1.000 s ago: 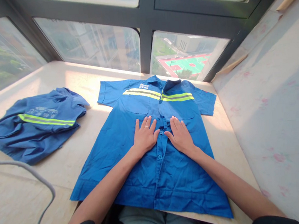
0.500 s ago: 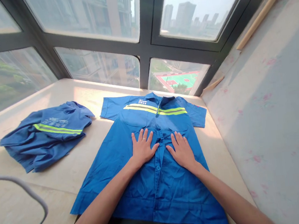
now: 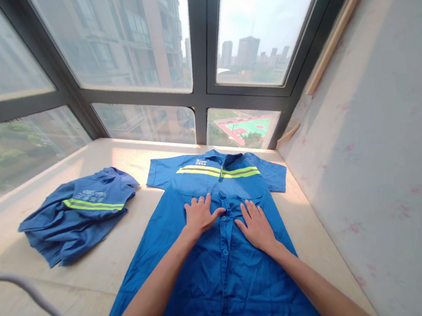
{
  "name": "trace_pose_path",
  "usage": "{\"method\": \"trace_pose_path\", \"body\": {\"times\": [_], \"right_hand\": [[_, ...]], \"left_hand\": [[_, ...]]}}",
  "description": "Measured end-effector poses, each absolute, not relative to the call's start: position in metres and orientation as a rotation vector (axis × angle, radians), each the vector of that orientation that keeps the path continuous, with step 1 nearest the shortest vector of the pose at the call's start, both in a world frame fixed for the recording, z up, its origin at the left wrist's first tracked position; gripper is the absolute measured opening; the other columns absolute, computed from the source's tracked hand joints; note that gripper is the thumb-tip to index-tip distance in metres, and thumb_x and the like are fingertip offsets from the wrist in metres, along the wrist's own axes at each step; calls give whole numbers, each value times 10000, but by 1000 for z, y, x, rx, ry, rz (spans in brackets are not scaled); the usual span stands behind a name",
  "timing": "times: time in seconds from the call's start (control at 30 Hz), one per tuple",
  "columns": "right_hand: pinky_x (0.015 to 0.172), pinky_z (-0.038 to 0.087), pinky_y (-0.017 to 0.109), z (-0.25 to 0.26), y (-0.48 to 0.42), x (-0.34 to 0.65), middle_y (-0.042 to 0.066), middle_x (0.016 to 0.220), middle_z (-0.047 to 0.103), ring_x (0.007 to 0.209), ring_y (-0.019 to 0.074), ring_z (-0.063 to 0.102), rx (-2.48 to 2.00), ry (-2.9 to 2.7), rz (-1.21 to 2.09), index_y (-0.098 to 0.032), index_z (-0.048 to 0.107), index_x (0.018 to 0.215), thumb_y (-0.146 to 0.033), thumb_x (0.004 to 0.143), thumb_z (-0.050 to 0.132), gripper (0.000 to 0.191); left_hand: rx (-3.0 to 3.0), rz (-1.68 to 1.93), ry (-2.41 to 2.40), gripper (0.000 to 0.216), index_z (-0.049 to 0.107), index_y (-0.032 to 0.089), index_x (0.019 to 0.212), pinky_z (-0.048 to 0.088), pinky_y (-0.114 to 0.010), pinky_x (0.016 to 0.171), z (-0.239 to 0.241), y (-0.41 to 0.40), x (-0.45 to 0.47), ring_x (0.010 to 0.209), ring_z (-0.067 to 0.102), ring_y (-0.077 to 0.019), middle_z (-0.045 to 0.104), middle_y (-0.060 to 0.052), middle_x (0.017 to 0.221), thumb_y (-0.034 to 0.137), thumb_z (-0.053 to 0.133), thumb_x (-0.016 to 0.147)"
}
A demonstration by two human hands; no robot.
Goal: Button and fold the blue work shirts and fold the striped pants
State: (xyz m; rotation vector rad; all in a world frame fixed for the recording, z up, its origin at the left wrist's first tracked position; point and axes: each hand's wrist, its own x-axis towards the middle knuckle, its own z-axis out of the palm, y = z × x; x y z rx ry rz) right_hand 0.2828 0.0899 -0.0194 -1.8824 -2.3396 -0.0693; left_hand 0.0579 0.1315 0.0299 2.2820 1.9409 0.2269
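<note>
A blue short-sleeved work shirt (image 3: pixel 184 261) lies spread out front side up, its collar toward the window and its hem toward me. Yellow and grey reflective stripes cross its chest, and buttons run down the middle. My left hand (image 3: pixel 201 216) rests on the shirt just left of the button line, fingers apart, a ring on one finger. On the other side of the buttons, my right hand (image 3: pixel 255 224) lies flat on the cloth below the chest pocket, thumb spread. Neither hand grips anything. Wrinkles run through the lower front.
A second blue shirt (image 3: pixel 77 217) lies crumpled to the left on the pale wooden surface (image 3: pixel 79 302). A grey cable (image 3: pixel 41 301) curves at the lower left. Dark-framed windows (image 3: pixel 201 98) stand behind, and a floral-papered wall (image 3: pixel 380 185) borders the right side.
The camera view has tilted up, so everything sits lower in the picture. My left hand's fingers have bent slightly, and a button now shows beside its thumb. My right hand stays flat.
</note>
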Motion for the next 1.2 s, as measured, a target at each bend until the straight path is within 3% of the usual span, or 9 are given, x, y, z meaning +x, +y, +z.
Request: {"method": "trace_pose_path", "body": {"times": [0.13,0.33,0.43,0.53,0.63,0.7,0.8,1.0,1.2], "right_hand": [[1194,225,503,-18,90,281,186,1593,304,1484,332,273,-1886,-2342,-48,-100,392,1516,-570,1004,311,699],[1196,222,514,-20,90,281,184,1595,291,1484,331,275,-1854,-2327,-27,-108,390,1517,-573,1000,319,699],[1195,233,519,-22,89,281,176,1592,294,1483,334,276,-1841,-2328,-9,-113,395,1516,-586,999,302,707],[1197,238,519,-22,89,281,167,1594,288,1485,332,273,-1835,-2322,3,-122,393,1519,-590,998,293,706],[1200,237,523,-21,87,281,166,1596,275,1485,335,269,-1840,-2315,19,-126,388,1521,-587,997,304,703],[1200,241,527,-21,85,281,167,1597,263,1484,339,267,-1838,-2325,43,-125,385,1522,-590,995,305,707],[1199,252,531,-21,82,282,158,1601,247,1486,339,258,-1832,-2346,73,-133,373,1528,-597,993,299,712],[1202,259,533,-28,79,284,122,1609,233,1487,337,254,-1810,-2338,47,-172,354,1540,-588,987,333,693],[1183,288,541,-39,78,287,98,1611,243,1475,343,293,-1790,-2324,2,-204,355,1543,-571,981,373,672]], "left_hand": [[2254,316,2038,738,388,146,1491,483,-451,886,55,173,42,1125,603,-357,593,-232,1300,641,246,962],[2614,269,1682,512,485,205,1436,306,-437,1142,45,243,40,1437,360,-281,452,-145,1520,430,311,1009],[2573,129,1633,544,422,243,1487,203,-462,1190,27,267,47,1496,247,-270,322,-106,1608,467,300,1007],[2484,86,1678,606,388,257,1510,196,-505,1183,12,276,53,1504,219,-302,289,-108,1622,546,323,981],[2481,185,1759,593,523,237,1417,281,-473,1149,12,281,59,1437,363,-310,462,-141,1518,572,331,966],[2429,200,1849,580,673,199,1218,410,-441,1043,22,291,62,1254,564,-314,651,-175,1274,557,285,977],[2310,199,1987,547,722,161,1042,507,-410,851,42,319,60,981,685,-311,723,-182,1011,446,257,995],[2265,309,2117,435,619,109,1263,455,-392,948,65,385,20,1162,600,-302,654,-192,1247,184,333,945],[2245,198,2027,392,677,213,1238,422,-371,1010,51,423,-2,1214,567,-304,671,-120,1272,333,581,877]]}}
